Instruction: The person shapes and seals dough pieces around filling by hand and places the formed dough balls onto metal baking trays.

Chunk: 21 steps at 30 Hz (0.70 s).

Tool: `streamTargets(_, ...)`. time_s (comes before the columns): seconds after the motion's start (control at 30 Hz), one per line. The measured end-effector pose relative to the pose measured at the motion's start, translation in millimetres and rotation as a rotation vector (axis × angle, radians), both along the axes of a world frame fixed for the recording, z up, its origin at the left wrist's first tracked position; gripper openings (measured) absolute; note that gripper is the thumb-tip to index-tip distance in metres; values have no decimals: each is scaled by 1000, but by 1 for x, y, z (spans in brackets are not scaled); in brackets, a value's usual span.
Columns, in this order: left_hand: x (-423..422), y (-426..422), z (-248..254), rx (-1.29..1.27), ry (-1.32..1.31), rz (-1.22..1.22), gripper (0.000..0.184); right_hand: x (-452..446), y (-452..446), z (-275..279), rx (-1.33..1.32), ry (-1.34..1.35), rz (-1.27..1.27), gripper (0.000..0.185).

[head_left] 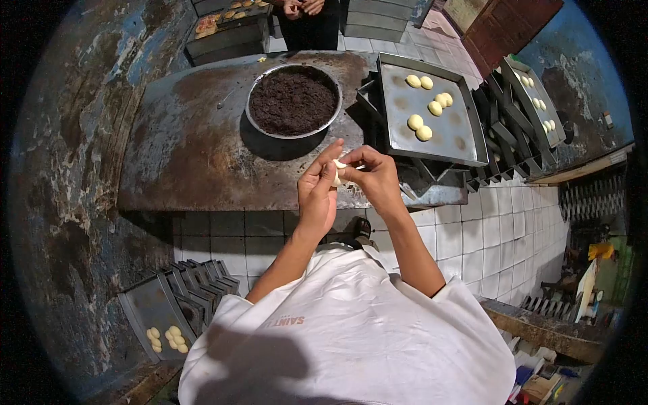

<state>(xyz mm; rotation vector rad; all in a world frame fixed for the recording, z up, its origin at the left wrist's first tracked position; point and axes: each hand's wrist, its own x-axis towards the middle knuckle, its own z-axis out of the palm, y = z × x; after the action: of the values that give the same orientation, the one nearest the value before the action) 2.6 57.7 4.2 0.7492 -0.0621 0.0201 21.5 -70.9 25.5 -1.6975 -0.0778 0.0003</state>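
In front of my chest, my left hand point(318, 192) cups a small pale piece of dough point(336, 177), with the thumb against it. My right hand point(375, 179) pinches the dough's edge from the other side. Fingers cover much of the piece. Just beyond my hands, on the worn metal table point(182, 155), stands a round metal bowl point(291, 137) heaped with a dark crumbly filling point(293, 101). To its right, a square metal baking tray point(401, 104) carries several smooth yellow dough balls point(419, 128) grouped in small clusters.
More trays are stacked at the right, the top tray point(540, 94) bearing dough balls. At lower left, another tray point(144, 307) with dough leans by several others. Across the table stands a person point(307, 23) with hands together, near a tray of buns point(233, 15).
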Motion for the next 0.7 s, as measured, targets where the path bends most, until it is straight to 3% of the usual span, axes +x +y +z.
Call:
streamTargets(0.13, 8, -18, -16, 15, 210, 54, 23, -12, 6, -4, -87, -143, -187, 17)
streamTargets(0.27, 18, -37, -28, 104, 323, 54, 24, -21, -20, 2, -180, -160, -59, 28)
streamTargets(0.3, 21, -43, -28, 119, 383, 52, 24, -22, -28, 1, -69, -130, -36, 30)
streamTargets(0.4, 30, -83, -31, 162, 450, 4, 26, -15, -69, -18, -138, -130, -82, 30)
streamTargets(0.53, 38, -150, -25, 328, 371, 1, 36, 2, -135, -21, -221, 16, -271, 23)
streamTargets(0.6, 41, -184, -18, 550, 165, 24, 40, 16, -168, -29, -26, 9, -316, 47)
streamTargets(0.67, 46, -214, -23, 569, 112, -70, 45, 13, -213, -31, 113, 210, -130, 53)
streamTargets(0.7, 50, -228, -33, 667, -70, -115, 44, 11, -233, -36, 115, 215, -138, 53)
